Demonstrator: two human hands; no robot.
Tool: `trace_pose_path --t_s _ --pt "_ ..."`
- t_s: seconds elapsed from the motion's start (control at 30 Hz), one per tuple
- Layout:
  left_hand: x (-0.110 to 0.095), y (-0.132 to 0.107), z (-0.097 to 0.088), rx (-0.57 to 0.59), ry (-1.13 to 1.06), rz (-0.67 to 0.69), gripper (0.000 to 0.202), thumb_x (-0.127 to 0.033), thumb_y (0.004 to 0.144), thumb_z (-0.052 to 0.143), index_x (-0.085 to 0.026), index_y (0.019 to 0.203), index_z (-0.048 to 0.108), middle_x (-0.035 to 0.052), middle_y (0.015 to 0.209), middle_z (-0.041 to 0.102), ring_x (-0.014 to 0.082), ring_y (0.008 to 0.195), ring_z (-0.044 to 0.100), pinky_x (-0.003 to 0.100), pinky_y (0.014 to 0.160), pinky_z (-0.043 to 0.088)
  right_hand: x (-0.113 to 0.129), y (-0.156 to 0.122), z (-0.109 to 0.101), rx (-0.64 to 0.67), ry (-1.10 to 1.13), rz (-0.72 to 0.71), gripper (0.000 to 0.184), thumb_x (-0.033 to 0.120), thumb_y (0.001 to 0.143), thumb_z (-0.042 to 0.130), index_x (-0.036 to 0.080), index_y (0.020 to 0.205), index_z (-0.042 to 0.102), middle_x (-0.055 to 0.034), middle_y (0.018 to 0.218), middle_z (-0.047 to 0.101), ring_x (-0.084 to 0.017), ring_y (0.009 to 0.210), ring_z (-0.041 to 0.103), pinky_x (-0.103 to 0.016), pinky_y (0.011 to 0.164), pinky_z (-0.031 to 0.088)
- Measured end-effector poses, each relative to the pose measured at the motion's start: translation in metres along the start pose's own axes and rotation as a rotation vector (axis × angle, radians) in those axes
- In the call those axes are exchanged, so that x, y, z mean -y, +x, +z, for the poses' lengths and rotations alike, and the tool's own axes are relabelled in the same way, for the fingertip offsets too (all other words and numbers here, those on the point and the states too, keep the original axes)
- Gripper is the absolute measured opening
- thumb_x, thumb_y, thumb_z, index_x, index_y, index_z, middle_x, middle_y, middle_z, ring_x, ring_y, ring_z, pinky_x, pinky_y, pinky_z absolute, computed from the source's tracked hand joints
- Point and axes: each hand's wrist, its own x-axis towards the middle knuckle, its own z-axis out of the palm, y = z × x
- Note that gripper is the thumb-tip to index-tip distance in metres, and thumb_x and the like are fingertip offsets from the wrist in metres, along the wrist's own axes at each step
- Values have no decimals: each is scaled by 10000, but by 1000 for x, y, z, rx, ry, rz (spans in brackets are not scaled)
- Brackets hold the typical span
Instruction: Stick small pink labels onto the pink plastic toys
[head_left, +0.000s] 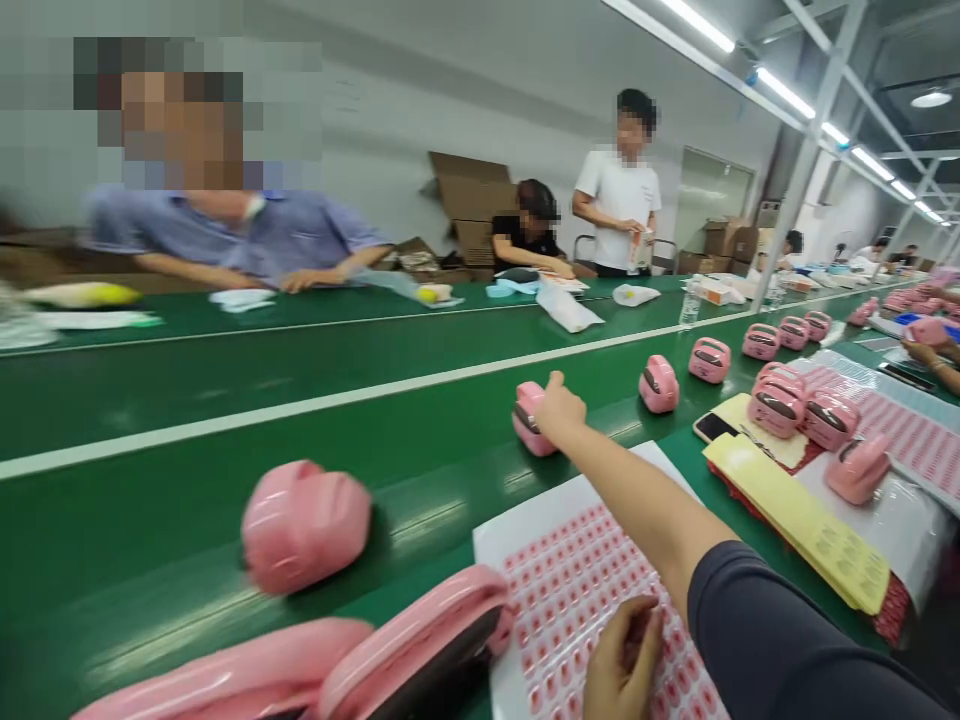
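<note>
Stretched across the green belt, my right hand [562, 412] is closed on the side of a small pink plastic case [528, 418] with a dark front panel. The case stands upright on the belt. My left hand [624, 655] is low in the view, over a white sheet of small red-and-pink stickers [577, 570]. Its thumb and fingers are pinched together; whatever is between them is hidden. Left of the sheet, a pink case [307, 525] sits on the belt, blurred. Nearer to me lie two more pink cases, one with a handle and dark panel [420, 645].
More pink cases [660, 384] line the belt to the right, and several sit beside a yellow sheet stack [795, 520] and a phone [712, 428]. Across the belt are people, plastic bags [568, 308] and a clear bottle [690, 305]. A metal post [799, 150] rises beyond.
</note>
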Motion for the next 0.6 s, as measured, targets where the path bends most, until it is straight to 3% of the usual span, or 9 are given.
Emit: trace_pose_path --t_s 0.1,0.2,0.3,0.37,0.43,0.5,0.6 --pt "-1 -3 0 64 64 6 344 -521 782 566 -203 859 674 60 785 695 217 716 625 325 668 490 -8 0 6 26 -11 0 526 241 903 488 68 1353 280 -226 1126 626 -304 1078 613 -415 869 472" --pt "-1 -6 2 77 100 -3 286 -433 806 536 -189 889 662 62 791 675 202 711 600 308 658 466 -3 -7 10 11 -13 -55 584 181 904 472 65 1405 195 -289 1308 460 -335 1205 505 -476 955 400" --pt "-4 -9 6 70 106 -22 230 -357 786 548 -188 890 665 40 760 662 183 687 587 284 631 449 23 -24 20 35 26 -191 623 174 911 475 107 1434 145 -275 1432 295 -336 1334 333 -500 1053 277" --pt "-7 -11 8 65 106 -39 204 -322 768 564 -185 875 670 26 726 654 176 663 575 278 608 437 50 -38 31 129 74 -282 650 205 887 544 140 1426 187 -228 1399 382 -311 1318 365 -465 1058 292" --pt "-10 -11 11 59 103 -58 170 -311 760 583 -185 828 675 20 705 654 180 652 568 287 602 437 79 -51 45 266 129 -328 673 239 841 624 142 1394 252 -181 1252 550 -278 1181 527 -407 978 405" --pt "-12 -10 13 58 97 -72 137 -322 760 611 -199 757 672 20 696 661 201 678 579 313 628 451 107 -60 60 406 182 -315 647 256 818 657 105 1345 313 -136 1048 657 -231 921 664 -345 798 514" --pt "-8 -5 16 58 80 -86 108 -341 791 634 -240 772 668 34 818 693 234 823 608 365 737 473 135 -68 80 548 239 -244 469 271 856 623 92 1243 428 -75 913 672 -147 667 667 -272 602 537"
